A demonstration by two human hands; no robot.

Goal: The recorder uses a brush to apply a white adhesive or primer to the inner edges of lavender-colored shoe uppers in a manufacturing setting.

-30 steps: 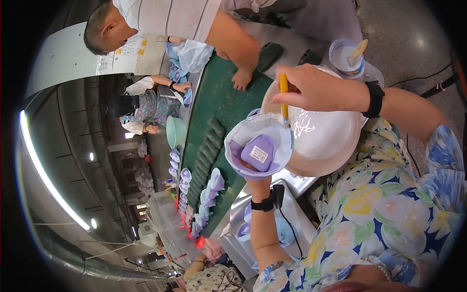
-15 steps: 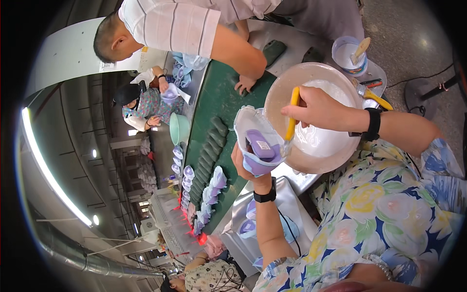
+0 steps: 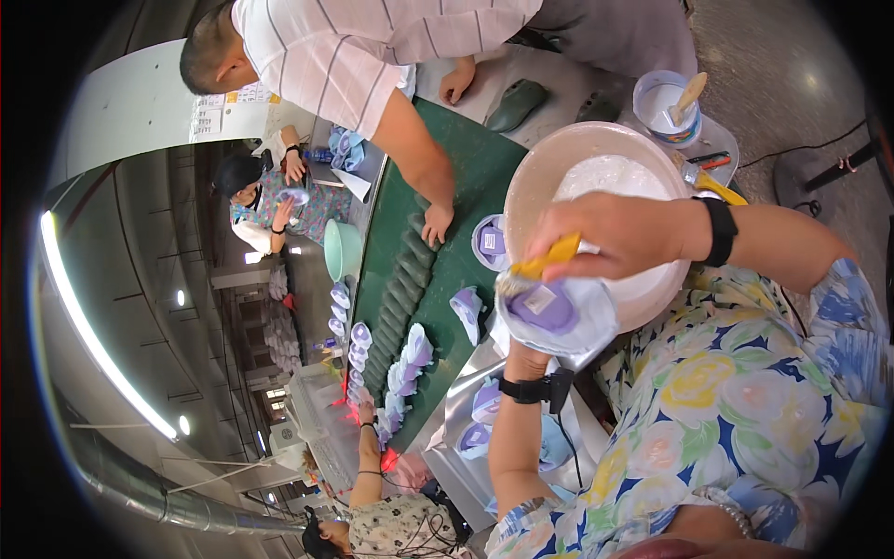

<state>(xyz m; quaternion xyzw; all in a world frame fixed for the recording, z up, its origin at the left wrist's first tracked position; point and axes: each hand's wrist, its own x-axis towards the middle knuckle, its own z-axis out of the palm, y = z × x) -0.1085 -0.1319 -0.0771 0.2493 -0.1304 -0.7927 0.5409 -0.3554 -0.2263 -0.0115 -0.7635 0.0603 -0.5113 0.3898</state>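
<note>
My right hand (image 3: 610, 233) grips a brush with a yellow handle (image 3: 559, 253). Its bristles touch the left edge of a lavender and white shoe upper (image 3: 589, 321), which has a purple patch with a white label. Mostly hidden beneath that upper, my left hand (image 3: 529, 356) holds it up. Just behind my right hand stands a wide beige basin (image 3: 549, 154) of white liquid. On the green table, one lavender shoe upper (image 3: 488, 240) lies against the basin and another (image 3: 467, 309) lies left of the held one.
A row of dark green shoe lasts (image 3: 402, 293) runs along the green table (image 3: 484, 158), beside several lavender uppers (image 3: 410, 359). A white bucket (image 3: 663, 102) with a brush stands beyond the basin. A co-worker's hand (image 3: 438, 224) touches the lasts; other people work further off.
The held upper has turned and shifted right, and the brush has moved to its left edge. A co-worker's hand has moved onto the lasts. Another person's arm now reaches to the row's far end.
</note>
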